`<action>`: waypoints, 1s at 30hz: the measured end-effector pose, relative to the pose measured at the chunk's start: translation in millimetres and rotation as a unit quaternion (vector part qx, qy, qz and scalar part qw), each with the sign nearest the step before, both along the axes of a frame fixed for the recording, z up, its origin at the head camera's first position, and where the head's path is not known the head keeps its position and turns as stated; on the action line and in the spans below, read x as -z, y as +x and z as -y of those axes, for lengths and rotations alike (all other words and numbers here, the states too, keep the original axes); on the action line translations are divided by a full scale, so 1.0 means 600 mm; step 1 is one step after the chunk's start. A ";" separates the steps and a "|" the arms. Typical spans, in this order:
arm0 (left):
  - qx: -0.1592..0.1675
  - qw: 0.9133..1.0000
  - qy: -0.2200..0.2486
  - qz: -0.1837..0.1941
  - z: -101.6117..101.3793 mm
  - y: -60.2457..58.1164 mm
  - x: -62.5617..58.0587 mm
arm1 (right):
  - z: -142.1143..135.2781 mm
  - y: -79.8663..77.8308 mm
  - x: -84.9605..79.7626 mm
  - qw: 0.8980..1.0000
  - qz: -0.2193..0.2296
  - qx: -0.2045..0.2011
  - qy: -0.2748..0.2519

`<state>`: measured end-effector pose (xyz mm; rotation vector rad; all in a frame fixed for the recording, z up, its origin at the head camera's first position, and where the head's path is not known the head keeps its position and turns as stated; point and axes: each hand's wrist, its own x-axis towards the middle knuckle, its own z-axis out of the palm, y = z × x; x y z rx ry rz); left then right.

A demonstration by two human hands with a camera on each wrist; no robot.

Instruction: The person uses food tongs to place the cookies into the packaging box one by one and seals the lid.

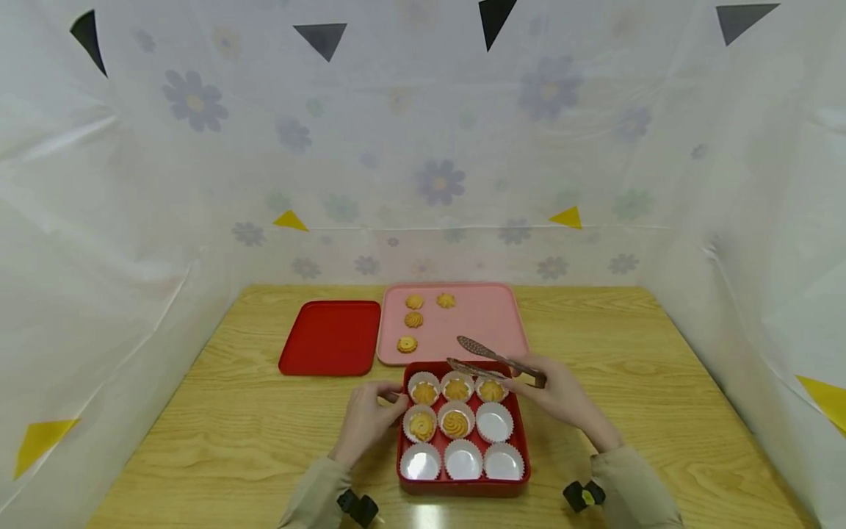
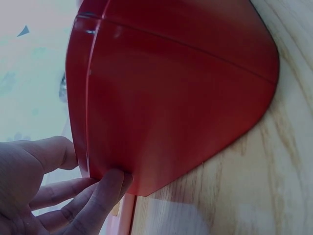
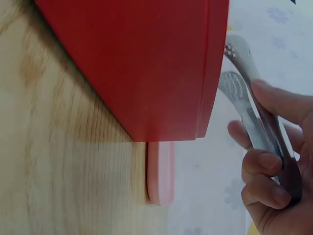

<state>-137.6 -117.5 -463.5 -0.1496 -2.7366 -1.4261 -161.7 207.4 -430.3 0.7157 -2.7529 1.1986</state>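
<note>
A red box holds white paper cups in rows. Piped cookies sit in the back row's cups and in the left and middle cups of the middle row. The right cup of that row and the front row's cups have no cookie. My left hand holds the box's left side near the back corner, fingertips against the wall. In my right hand are metal tongs, their arms spread, with nothing between the tips. They hover over the box's back right part.
Behind the box lies a pink tray with several cookies on its left half. A red tray lies left of it on the wooden table. White flowered sheeting encloses the back and sides.
</note>
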 end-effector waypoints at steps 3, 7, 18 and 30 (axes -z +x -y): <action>-0.001 1.000 0.000 0.002 0.000 0.000 0.000 | 0.002 -0.012 -0.004 0.999 -0.001 0.029 0.014; 0.000 1.000 -0.001 0.004 0.000 -0.001 -0.001 | 0.006 -0.035 -0.013 0.998 -0.003 0.042 0.043; 0.000 1.000 0.006 0.009 0.001 0.001 -0.002 | 0.025 -0.120 -0.049 0.990 0.033 0.058 0.124; 0.000 1.000 0.003 0.009 0.000 0.001 -0.001 | 0.054 -0.214 -0.074 0.980 0.089 0.046 0.175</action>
